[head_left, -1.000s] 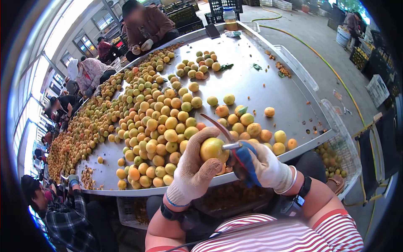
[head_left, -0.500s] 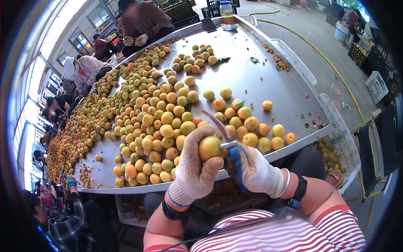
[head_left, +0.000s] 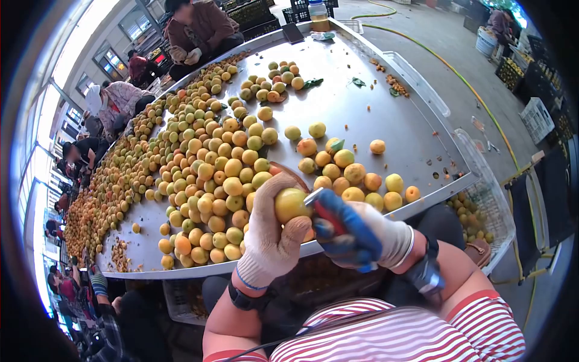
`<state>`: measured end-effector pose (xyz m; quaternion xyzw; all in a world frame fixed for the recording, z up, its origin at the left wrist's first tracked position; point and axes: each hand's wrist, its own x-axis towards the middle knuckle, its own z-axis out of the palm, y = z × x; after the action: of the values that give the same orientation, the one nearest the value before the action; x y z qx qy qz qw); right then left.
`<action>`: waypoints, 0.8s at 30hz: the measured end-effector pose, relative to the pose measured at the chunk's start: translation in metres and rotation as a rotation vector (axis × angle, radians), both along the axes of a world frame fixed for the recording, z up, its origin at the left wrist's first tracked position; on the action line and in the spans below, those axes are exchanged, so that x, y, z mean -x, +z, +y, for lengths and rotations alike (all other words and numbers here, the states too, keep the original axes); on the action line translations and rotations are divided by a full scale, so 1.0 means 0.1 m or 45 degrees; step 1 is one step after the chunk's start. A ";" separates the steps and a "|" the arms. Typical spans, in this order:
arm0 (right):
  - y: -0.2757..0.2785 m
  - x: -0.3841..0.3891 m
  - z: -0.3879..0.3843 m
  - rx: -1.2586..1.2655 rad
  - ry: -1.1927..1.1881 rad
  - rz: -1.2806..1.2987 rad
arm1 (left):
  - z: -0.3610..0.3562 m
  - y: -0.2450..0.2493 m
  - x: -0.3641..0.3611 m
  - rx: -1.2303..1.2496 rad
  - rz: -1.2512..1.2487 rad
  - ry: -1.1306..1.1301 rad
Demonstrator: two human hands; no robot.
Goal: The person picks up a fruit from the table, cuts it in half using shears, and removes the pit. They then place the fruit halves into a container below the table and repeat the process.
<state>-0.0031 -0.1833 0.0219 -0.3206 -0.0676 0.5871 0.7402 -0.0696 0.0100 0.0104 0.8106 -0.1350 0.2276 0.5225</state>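
My left hand (head_left: 271, 232), in a pale knitted glove, is closed around a yellow-green persimmon (head_left: 292, 206) above the table's near edge. In a white and blue glove, my right hand (head_left: 356, 232) grips a curved knife by its red handle (head_left: 330, 216). The knife's metal collar (head_left: 313, 197) is against or very close to the persimmon's right side. Its curved blade (head_left: 292, 175) reaches behind the fruit, partly hidden by the left fingers. Several loose persimmons (head_left: 353, 174) lie just beyond my hands.
A large heap of persimmons (head_left: 208, 181) spreads over the metal table (head_left: 356, 99) to the left. Brown scraps (head_left: 397, 84) lie on it. A crate of fruit (head_left: 470, 220) stands at the right edge. Co-workers (head_left: 199, 33) sit along the far left side. A folding chair (head_left: 537, 211) is at right.
The persimmon and both hands have shifted slightly left. My right hand has turned, showing the knife's red handle, and the blade has swung lower and left behind the fruit.
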 end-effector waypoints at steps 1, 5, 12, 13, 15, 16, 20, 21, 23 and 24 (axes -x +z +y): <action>-0.01 -0.03 -0.04 -0.233 0.180 0.396 | 0.00 -0.02 0.00 0.119 0.000 -0.045; 0.05 -0.04 -0.11 -0.713 0.122 0.317 | -0.08 0.08 0.01 0.428 0.072 -0.108; 0.11 0.10 0.05 0.176 -0.389 -0.516 | -0.16 0.17 0.00 -0.085 -0.209 0.212; 0.12 0.12 0.06 0.241 -0.456 -0.565 | -0.16 0.18 0.01 -0.365 -0.269 0.251; -0.12 0.03 0.09 0.158 -0.595 -0.452 | -0.18 0.23 0.05 -0.435 -0.265 0.214; 0.07 0.03 0.01 0.112 -0.587 -0.291 | -0.16 0.18 0.05 -0.240 -0.221 0.124; 0.11 0.01 -0.04 0.079 -0.647 -0.669 | -0.24 0.30 0.12 0.404 0.087 -0.088; 0.11 -0.03 -0.06 0.079 -0.646 -0.669 | -0.28 0.37 0.14 0.649 0.232 -0.131; 0.08 -0.09 -0.12 0.045 -0.495 -0.598 | -0.24 0.44 0.18 0.663 0.414 -0.165; 0.08 -0.09 -0.11 0.045 -0.493 -0.598 | -0.24 0.45 0.18 0.703 0.489 -0.185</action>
<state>0.0061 -0.1941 0.0300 -0.4673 -0.1642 0.3462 0.7968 -0.0879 -0.0145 0.0555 0.6550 -0.0251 0.0609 0.7528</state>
